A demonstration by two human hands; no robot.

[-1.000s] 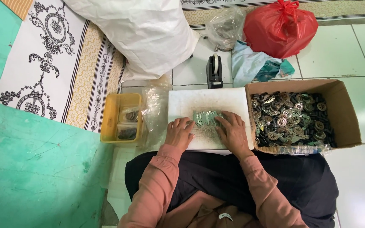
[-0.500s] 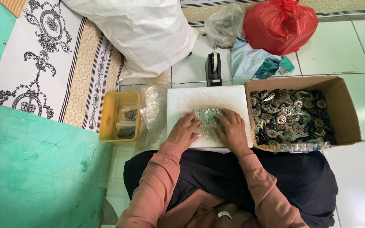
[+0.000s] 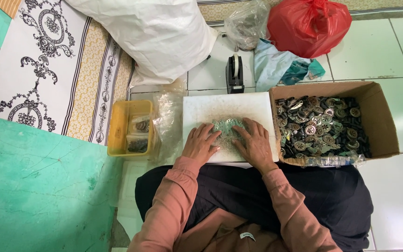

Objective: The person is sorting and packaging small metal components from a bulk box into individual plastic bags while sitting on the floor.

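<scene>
My left hand (image 3: 200,143) and my right hand (image 3: 256,142) lie flat on the white rectangular board (image 3: 229,108) across my lap, fingers spread and released, grasping nothing. Between them, under my fingertips, sits a small cluster of greenish-grey metal pieces (image 3: 228,126), thin and flat with jagged outlines, pressed into a loose layer at the near middle of the board. Just right of the board, touching it, stands the open brown cardboard box (image 3: 382,122) heaped with round silvery and dark metal parts. On the left is a yellow plastic tub (image 3: 117,135) with a few dark bits inside, and crumpled clear plastic (image 3: 168,116) beside it. Far of the board stands a black tape dispenser (image 3: 234,73).

Against half a second ago, my left fingers have slid farther onto the cluster, and the pieces look spread flatter and wider.
</scene>
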